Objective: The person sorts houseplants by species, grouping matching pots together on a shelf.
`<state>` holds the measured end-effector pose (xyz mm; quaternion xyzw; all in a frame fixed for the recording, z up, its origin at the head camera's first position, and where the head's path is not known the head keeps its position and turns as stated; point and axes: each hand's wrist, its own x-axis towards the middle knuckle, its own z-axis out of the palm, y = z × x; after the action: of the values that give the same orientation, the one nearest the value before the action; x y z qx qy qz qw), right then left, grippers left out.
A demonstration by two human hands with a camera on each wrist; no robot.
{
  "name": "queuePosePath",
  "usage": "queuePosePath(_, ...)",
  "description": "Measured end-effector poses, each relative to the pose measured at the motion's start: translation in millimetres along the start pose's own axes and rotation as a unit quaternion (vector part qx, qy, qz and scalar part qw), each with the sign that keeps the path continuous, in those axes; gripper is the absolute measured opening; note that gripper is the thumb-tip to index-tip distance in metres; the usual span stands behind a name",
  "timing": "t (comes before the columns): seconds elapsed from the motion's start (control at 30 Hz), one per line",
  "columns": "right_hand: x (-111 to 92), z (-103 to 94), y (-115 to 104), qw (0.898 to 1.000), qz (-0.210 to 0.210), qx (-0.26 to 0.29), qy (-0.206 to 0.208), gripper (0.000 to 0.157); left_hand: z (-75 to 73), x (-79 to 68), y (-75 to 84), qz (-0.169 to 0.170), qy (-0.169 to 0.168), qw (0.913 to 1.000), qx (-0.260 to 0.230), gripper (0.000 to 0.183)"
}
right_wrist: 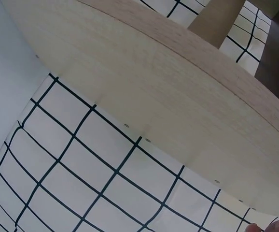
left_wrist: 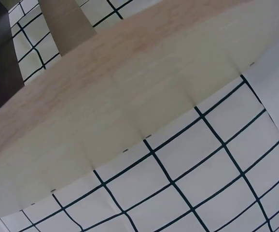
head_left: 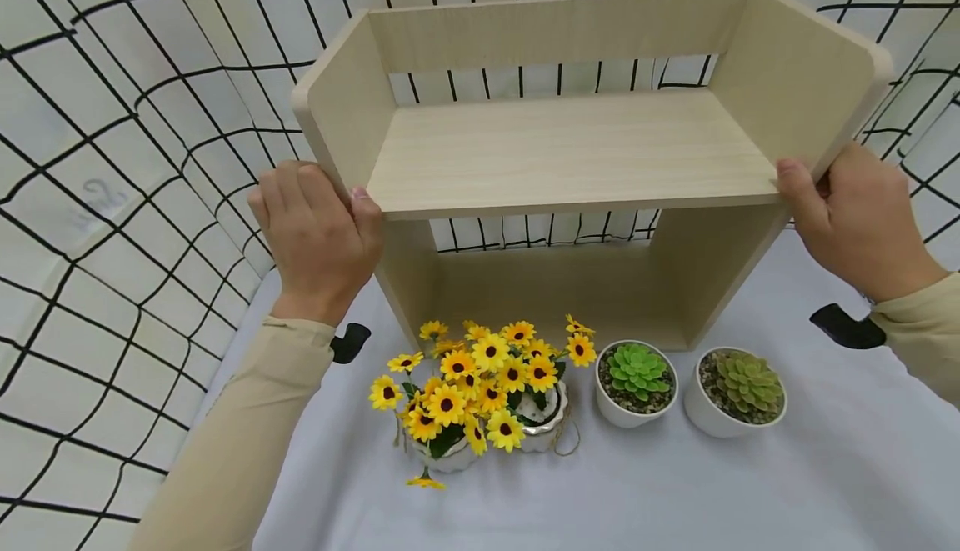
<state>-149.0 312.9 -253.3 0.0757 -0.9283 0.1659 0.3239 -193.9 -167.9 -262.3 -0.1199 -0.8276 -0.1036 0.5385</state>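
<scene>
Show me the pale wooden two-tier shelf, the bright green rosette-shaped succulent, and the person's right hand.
Pale wooden two-tier shelf point(head_left: 570, 151), head view: its upper board.
Bright green rosette-shaped succulent point(head_left: 637, 372), head view: its leaves.
Person's right hand point(head_left: 862, 222), head view: back of it.

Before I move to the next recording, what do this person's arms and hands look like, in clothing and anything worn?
The left hand and right hand wear no gloves. Plain beige long sleeves cover the arms: left sleeve, right sleeve. A small black piece juts out by each wrist. No cables show.
</scene>
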Motion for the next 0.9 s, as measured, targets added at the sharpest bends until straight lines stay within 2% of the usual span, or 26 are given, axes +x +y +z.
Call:
queuePosePath(0.17,0.8,4.7,-0.2,1.000,-0.004,0.012,0.003,0.053,-1.7,-1.8,-0.8,-0.003,0.005,0.9999,0.008,0.038)
queuePosePath(0.4,1.5,1.3,3.3,1.000,0.002,0.011,0.003,0.052,1.3,-3.6,2.5,-0.004,0.028,0.9996,-0.010,0.038)
queuePosePath(0.57,-1.0,0.5,3.6,1.000,0.019,0.023,0.005,0.055,-4.9,-0.4,1.6,0.019,0.005,0.9998,0.005,0.039)
queuePosePath(0.7,-4.4,-0.2,3.2,0.999,0.022,0.036,0.000,0.058,-9.1,1.7,-0.2,0.033,0.001,0.9990,0.031,0.043)
queuePosePath(0.9,-22.2,3.3,7.7,0.999,0.007,0.042,-0.020,0.057,-17.6,7.1,-2.6,0.028,-0.009,0.9991,0.032,0.051)
